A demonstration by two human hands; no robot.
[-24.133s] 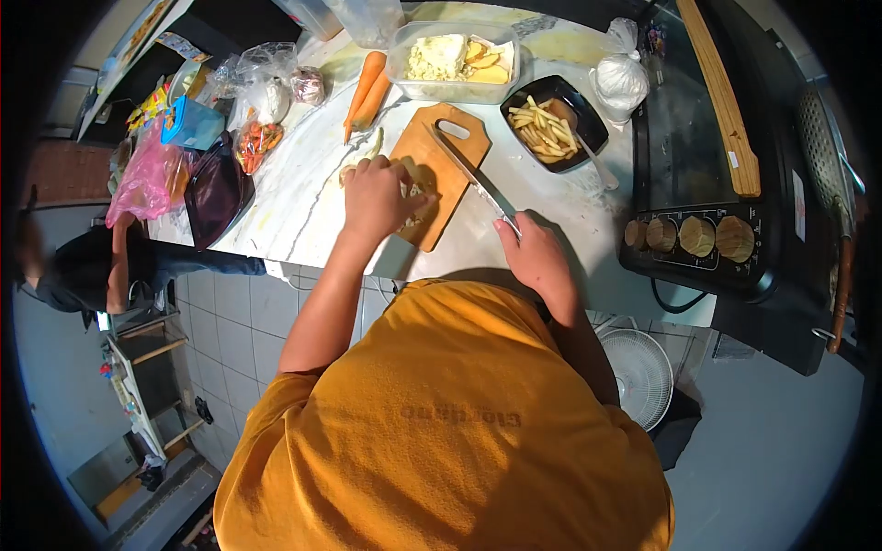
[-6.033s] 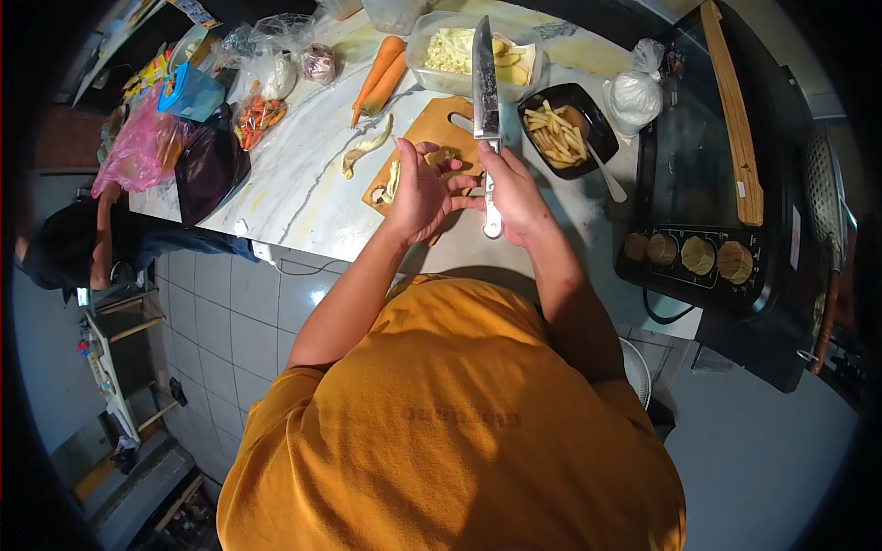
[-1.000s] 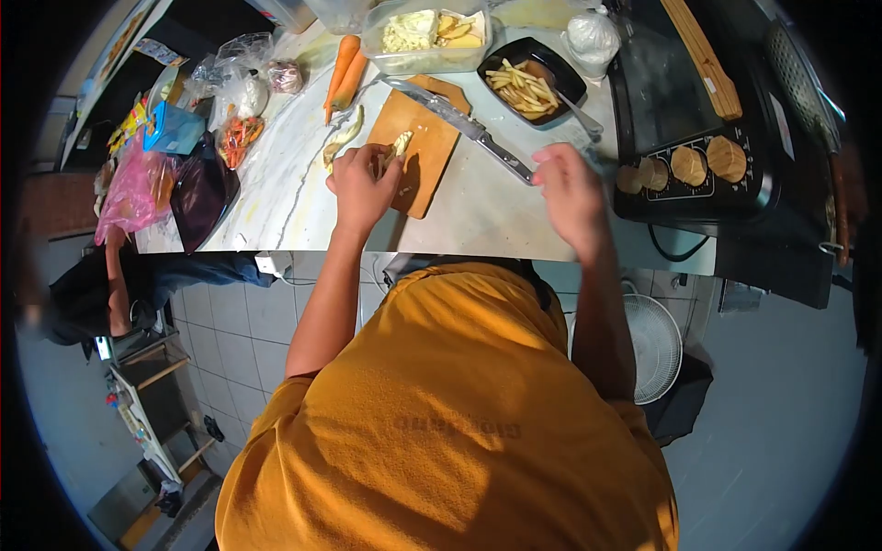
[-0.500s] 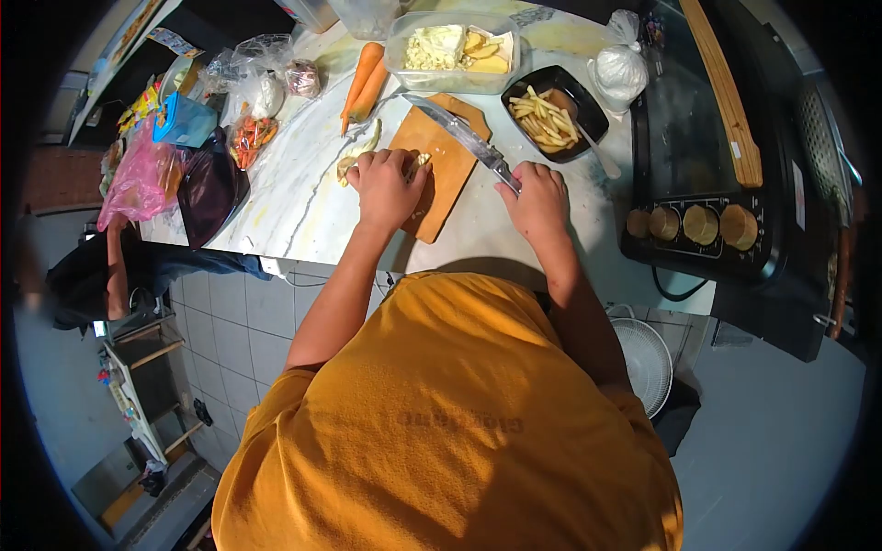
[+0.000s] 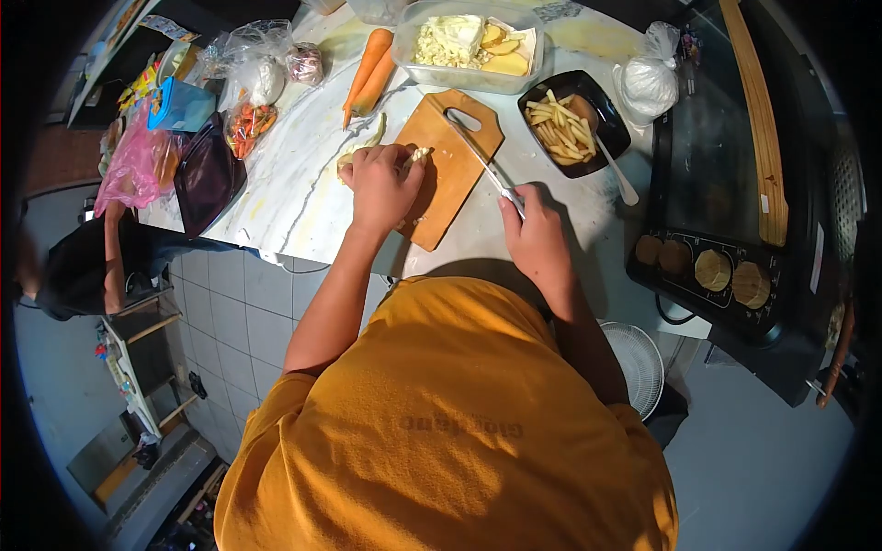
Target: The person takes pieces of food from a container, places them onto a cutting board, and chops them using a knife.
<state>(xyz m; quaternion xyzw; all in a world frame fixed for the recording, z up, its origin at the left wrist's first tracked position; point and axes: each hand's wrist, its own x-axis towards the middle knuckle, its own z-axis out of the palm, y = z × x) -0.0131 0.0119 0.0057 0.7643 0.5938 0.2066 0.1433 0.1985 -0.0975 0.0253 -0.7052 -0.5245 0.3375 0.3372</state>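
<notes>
the wooden cutting board (image 5: pixel 450 188) is taken as the dial's centre. at its 9 o'clock edge the left hand (image 5: pixel 386 188) is set, its fingers bunched round a pale vegetable piece (image 5: pixel 420 154) that is partly hidden. at 4 o'clock the knife (image 5: pixel 483 158) is gripped by its handle in the right hand (image 5: pixel 537 230), its blade slanted toward 11 o'clock (whether the wood is touched by the edge cannot be told).

much appears to be cut already: at 12 o'clock small pale bits (image 5: pixel 428 55), a white mound (image 5: pixel 459 35) and yellow slices (image 5: pixel 507 65) are held in a clear tub (image 5: pixel 464 83), and between 2 and 3 o'clock thin strips (image 5: pixel 562 127) are heaped in a black bowl (image 5: pixel 617 136) with a spoon (image 5: pixel 617 173).

some is judged to be uncut: the gripped piece looks larger than the tub's bits, a long pale strip (image 5: pixel 378 131) is seen on the marble counter (image 5: pixel 294 184) at 10 o'clock, and two carrots (image 5: pixel 371 78), apparently whole, are laid near 11 o'clock.
</notes>
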